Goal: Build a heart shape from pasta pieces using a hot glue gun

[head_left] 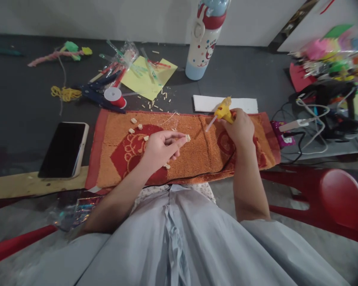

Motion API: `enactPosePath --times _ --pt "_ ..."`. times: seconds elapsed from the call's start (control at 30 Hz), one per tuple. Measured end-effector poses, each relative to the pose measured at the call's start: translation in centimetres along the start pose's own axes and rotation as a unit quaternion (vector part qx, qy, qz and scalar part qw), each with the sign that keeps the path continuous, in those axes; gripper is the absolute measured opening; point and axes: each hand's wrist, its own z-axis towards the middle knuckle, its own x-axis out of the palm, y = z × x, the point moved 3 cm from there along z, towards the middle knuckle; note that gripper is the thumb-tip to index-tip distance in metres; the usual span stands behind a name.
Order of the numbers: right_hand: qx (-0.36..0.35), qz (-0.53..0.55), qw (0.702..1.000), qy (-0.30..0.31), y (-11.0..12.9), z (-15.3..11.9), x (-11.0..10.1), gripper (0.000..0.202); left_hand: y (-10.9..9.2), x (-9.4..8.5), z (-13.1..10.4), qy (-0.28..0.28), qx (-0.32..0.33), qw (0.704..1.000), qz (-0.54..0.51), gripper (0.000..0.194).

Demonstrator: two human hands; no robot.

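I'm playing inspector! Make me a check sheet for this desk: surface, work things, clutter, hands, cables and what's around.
Surface: orange-and-red towel on a dark table.
Work things: yellow glue gun, small pale piece; similar pieces lie on the towel.
Clutter: phone, bottle, thread spool, yellow paper, tiny scraps.
Hands: left hand pinches the small pale piece; right hand grips the yellow glue gun.
Cables: black cable along the towel's near side; white cable looped at right.
Surroundings: red chair at right, pale wall behind.

Dark table [18, 87], orange towel [197, 159], phone [64, 149], bottle [205, 43], yellow paper [141, 85]
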Motion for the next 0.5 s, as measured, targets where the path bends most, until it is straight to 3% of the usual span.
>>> enactPosePath --times 0.13,0.23,0.37,0.5 --pt "0.022 0.024 0.999 -0.009 -0.1 1.1 1.6 0.042 0.2 0.3 0.3 0.005 0.008 1.0 -0.011 0.025" --pt "-0.002 0.029 1.0 -0.008 0.4 0.9 1.6 0.041 0.1 0.4 0.3 0.005 0.009 1.0 -0.017 0.026" --pt "-0.07 0.06 0.994 -0.066 3.3 -2.1 -1.5 0.039 0.1 0.3 0.4 0.0 0.006 1.0 -0.026 0.03" --pt "-0.181 0.206 0.959 -0.069 8.6 -7.2 -4.5 0.026 0.4 0.4 0.4 -0.009 -0.003 1.0 -0.03 0.038"
